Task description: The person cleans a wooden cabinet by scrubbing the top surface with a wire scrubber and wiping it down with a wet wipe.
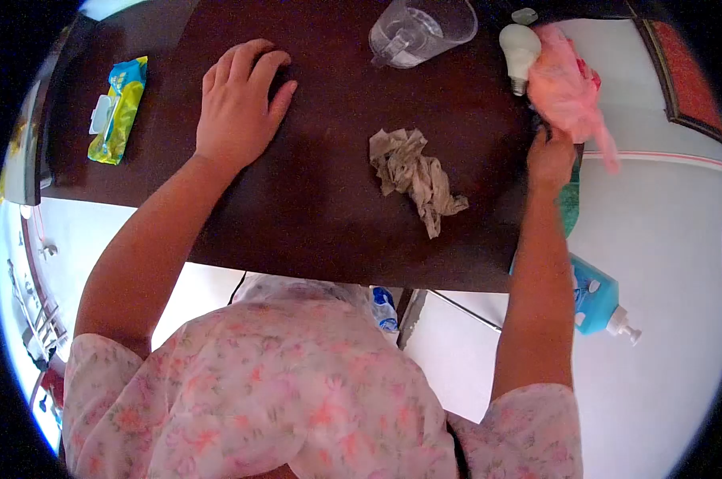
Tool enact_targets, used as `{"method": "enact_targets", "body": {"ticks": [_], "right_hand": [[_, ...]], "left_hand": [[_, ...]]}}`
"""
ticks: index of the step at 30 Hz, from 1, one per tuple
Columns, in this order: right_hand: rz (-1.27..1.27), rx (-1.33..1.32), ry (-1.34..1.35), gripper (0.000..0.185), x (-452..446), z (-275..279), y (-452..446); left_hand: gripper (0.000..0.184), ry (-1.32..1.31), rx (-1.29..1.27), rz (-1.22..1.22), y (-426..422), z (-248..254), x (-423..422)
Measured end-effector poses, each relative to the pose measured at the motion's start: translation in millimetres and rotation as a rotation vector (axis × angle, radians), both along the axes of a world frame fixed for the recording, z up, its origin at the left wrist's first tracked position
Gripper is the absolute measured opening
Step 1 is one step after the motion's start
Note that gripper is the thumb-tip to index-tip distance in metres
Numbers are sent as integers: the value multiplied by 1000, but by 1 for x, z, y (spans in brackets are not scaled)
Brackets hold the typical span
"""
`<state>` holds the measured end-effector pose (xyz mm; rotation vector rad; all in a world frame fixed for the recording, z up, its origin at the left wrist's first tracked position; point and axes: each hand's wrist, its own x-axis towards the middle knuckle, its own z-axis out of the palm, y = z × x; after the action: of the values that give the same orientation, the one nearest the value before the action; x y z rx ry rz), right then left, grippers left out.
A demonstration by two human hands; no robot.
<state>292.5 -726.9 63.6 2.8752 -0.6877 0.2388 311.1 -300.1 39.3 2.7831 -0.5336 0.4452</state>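
Pink bag [564,88] beside outstretched right hand [551,162], grip unclear; left hand [237,112] palm-down, released

The counter [321,207] is coloured dark reddish brown, and the wipes packet [124,120] is patterned in yellow-green and blue, with its lid [102,114] done in white. Pink is shown by the crumpled bag [564,88], white by the bulb [520,46], greyish tan by the crumpled sheet [411,169], turquoise by the bottle [597,295]. The floral top [289,367] is printed in pink, orange and green over pale pinkish white.
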Motion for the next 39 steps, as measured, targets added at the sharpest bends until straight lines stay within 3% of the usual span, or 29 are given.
{"method": "enact_targets", "body": {"ticks": [1,8,11,13,15,23,27,31,33,35,39], "right_hand": [[-134,24,4,30,10,2,-2],[173,-53,-58,29,-28,-11,-4],[59,-19,-81,27,7,-10,-20],[139,-92,-142,27,-4,-16,-15],[218,6,-55,28,-27,-15,-4],[153,22,-155,28,-4,-19,-20],[262,81,-141,27,-43,-18,9],[76,33,-182,26,-12,-21,1],[381,-16,-204,26,-1,-28,22],[357,75,-196,27,8,-23,79],[338,25,-156,24,81,-26,93]], "left_hand": [[35,-9,-10,-2,0,1,1],[35,-5,-18,-4,0,-3,1],[35,-28,7,9,1,-1,1],[34,-9,-10,18,-1,1,1],[34,-13,-4,21,0,0,6],[31,-9,-8,17,0,2,1],[33,-3,-28,11,1,1,4],[34,5,-25,5,1,1,2],[34,-7,-22,10,0,2,5],[34,6,-17,14,-2,1,3],[33,-12,-1,-5,-2,1,2]]}}
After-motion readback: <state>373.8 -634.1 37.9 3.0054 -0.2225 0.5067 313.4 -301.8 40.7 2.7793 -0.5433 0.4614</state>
